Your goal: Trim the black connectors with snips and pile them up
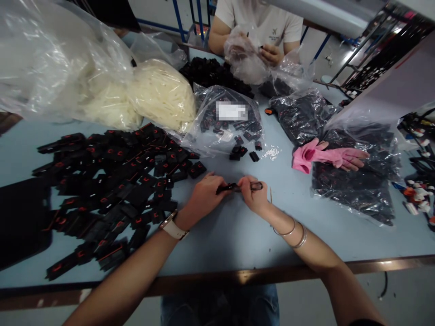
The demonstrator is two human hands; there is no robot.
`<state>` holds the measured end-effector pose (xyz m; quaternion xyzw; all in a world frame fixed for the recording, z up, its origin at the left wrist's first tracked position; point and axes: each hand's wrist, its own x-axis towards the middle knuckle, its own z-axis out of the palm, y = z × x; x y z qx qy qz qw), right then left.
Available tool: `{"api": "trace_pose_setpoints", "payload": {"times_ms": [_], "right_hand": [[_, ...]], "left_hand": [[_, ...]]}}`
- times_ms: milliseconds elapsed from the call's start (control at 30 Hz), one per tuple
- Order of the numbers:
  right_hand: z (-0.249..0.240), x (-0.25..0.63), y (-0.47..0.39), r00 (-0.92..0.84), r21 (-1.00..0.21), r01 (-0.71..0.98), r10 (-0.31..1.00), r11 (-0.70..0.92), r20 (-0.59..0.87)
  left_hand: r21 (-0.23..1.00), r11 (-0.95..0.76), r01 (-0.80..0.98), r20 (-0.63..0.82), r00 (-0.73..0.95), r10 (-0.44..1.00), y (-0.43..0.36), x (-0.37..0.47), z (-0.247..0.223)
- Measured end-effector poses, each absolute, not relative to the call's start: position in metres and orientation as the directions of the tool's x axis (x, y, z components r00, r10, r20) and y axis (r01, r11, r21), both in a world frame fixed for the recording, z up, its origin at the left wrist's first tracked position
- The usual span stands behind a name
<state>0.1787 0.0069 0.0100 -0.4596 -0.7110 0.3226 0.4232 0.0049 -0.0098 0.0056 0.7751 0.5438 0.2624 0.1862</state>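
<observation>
Over the front middle of the table, my left hand (206, 195) is closed on a black connector housing (224, 188), like those in the pile beside it. My right hand (254, 195) is close by on the right, fingers wrapped round a dark slim tool with a rounded end (257, 185). The tool's tip meets or nearly meets the housing; the fingers hide the exact contact. Left of my hands spreads a heap of black connector housings (125, 194) with orange-red parts. Tiny white pieces (271, 152) lie in a small patch beyond my right hand.
A clear bag of black parts (231, 115) stands ahead, several loose housings at its mouth. Bags of cream pieces (163, 93) are back left. Pink gloves (326, 156) rest on bagged black parts (353, 194) at right. A black tray (23, 222) sits left. Opposite, a person (258, 27) handles a bag.
</observation>
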Motion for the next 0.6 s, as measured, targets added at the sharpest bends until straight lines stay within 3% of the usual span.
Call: {"api": "trace_pose_setpoints", "payload": {"times_ms": [100,200,367,500,600], "right_hand": [[0.010,0.180,0.012,-0.063,-0.955,0.169,0.969,0.245,0.238],[0.009,0.182,0.016,0.003,-0.981,0.076,0.984,0.178,0.179],[0.011,0.184,0.024,0.091,-0.971,0.065,0.967,0.232,0.237],[0.016,0.190,0.039,0.201,-0.929,0.113,0.907,0.353,0.369],[0.019,0.200,0.052,0.227,-0.922,0.201,0.900,0.331,0.373]], "left_hand": [[0.551,-0.360,0.753,0.227,0.280,0.933,-0.012,0.007,0.009],[0.426,-0.430,0.796,0.258,0.349,0.901,-0.014,0.010,0.012],[0.244,-0.417,0.876,0.293,0.343,0.892,-0.015,0.008,0.018],[0.183,-0.360,0.915,0.341,0.284,0.896,-0.012,0.003,0.019],[0.178,-0.334,0.926,0.348,0.258,0.901,-0.008,-0.002,0.018]]}}
